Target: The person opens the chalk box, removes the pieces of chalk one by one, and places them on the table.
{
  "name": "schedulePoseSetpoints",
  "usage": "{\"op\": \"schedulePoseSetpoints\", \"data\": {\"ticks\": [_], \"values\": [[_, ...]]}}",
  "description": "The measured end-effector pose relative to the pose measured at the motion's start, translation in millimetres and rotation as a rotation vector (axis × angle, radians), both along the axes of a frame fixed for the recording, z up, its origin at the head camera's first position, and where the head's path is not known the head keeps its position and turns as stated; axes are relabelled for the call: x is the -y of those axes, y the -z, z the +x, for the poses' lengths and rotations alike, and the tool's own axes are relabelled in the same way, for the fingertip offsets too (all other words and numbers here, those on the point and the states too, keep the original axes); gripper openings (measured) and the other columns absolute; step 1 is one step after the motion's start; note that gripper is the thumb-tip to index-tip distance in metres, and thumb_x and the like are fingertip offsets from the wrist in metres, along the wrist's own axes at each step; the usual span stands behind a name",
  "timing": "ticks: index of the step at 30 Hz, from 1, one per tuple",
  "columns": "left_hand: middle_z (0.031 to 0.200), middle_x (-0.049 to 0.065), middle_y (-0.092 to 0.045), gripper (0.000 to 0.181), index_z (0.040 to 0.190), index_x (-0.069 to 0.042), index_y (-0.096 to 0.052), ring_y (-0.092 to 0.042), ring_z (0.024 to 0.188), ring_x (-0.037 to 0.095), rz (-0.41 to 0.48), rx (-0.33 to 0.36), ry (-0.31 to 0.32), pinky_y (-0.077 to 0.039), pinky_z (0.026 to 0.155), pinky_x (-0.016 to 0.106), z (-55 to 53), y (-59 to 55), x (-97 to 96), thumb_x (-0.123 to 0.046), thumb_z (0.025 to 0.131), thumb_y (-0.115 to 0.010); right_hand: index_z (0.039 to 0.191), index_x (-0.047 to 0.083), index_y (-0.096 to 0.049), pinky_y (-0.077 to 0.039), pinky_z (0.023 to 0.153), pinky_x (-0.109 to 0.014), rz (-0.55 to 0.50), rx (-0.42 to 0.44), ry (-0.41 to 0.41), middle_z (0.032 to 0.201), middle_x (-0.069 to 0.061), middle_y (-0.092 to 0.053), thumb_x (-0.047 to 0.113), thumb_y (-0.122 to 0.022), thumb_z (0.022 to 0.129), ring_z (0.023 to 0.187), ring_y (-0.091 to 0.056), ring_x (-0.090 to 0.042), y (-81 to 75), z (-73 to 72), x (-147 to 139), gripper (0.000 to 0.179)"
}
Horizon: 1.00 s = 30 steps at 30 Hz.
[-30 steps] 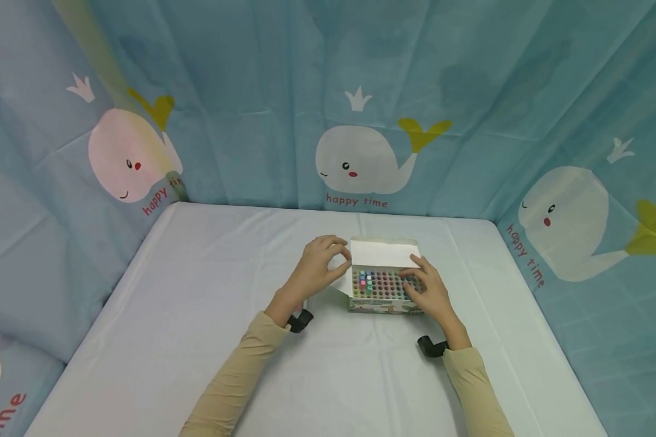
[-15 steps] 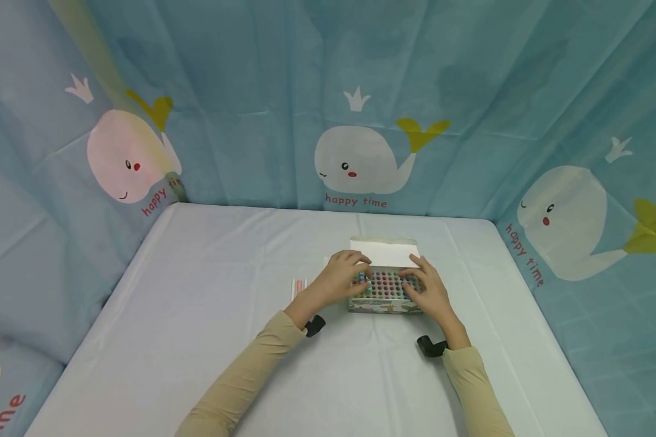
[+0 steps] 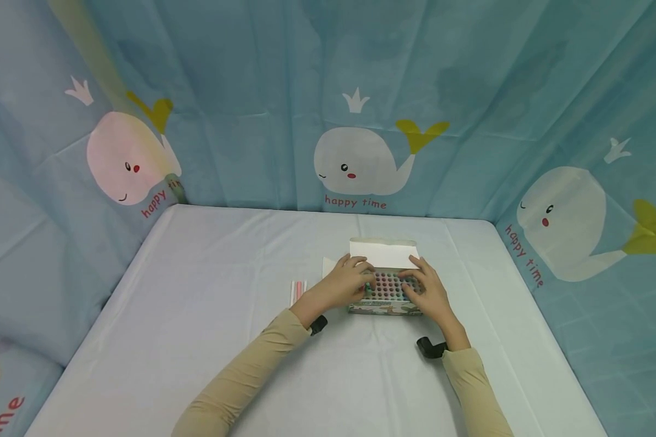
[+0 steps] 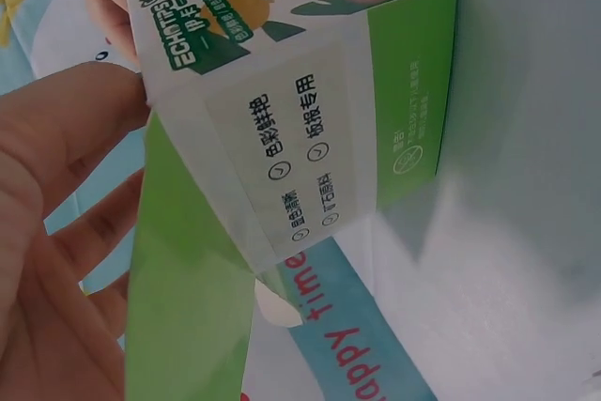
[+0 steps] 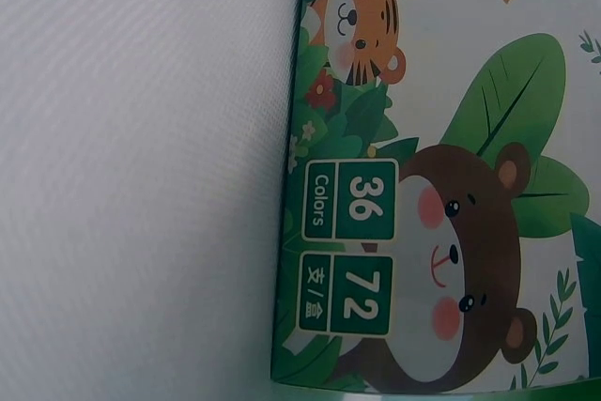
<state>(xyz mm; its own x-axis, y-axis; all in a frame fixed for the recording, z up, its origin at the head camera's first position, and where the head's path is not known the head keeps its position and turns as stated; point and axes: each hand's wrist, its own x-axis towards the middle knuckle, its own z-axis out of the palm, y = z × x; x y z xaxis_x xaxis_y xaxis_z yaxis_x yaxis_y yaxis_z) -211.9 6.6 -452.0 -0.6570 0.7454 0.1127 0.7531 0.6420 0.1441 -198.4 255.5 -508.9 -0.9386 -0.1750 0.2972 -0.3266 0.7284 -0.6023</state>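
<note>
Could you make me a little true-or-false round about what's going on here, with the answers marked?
1. The left hand and the right hand are both at the box. True.
2. The box is closed. False: its lid stands open, showing a white inside.
3. Slim sticks, one of them pink, lie to the person's left of the box, on the table. True.
4. The person's sleeves are bright red. False: the sleeves are tan.
5. The numbers 36 and 72 are printed on the box. True, in the right wrist view.
6. The curtain's animals are elephants. False: they are whales.
</note>
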Motion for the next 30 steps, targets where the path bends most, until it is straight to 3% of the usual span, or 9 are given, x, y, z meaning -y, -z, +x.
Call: {"op": "schedulePoseSetpoints", "data": {"ticks": [11,30], "values": [[0.131,-0.003,-0.049,0.016,0.101,-0.031,-0.066,-0.034,0.133,0.028,-0.086,-0.115,0.001,-0.025,0.111,0.051,-1.5,3.1,-3.9,-0.022,0.088,-0.063,0.100,0.016,-0.067,-0.026,0.101,-0.065,0.018,-0.007,0.007,0.146,-0.012,-0.036,0.014,-0.066,0.084,0.139,-0.019,-0.038,1.3,-0.2,0.3,0.016],[0.132,-0.006,-0.049,0.015,0.102,-0.032,-0.067,-0.032,0.134,0.023,-0.134,-0.150,0.000,-0.023,0.111,0.050,-1.5,-5.0,-5.2,-0.030,0.087,-0.065,0.100,0.016,-0.068,-0.028,0.100,-0.065,-0.004,0.005,0.009,0.146,-0.011,-0.035,0.013,-0.066,0.084,0.139,-0.018,-0.037,0.1,0.4,0.3,0.016]]}}
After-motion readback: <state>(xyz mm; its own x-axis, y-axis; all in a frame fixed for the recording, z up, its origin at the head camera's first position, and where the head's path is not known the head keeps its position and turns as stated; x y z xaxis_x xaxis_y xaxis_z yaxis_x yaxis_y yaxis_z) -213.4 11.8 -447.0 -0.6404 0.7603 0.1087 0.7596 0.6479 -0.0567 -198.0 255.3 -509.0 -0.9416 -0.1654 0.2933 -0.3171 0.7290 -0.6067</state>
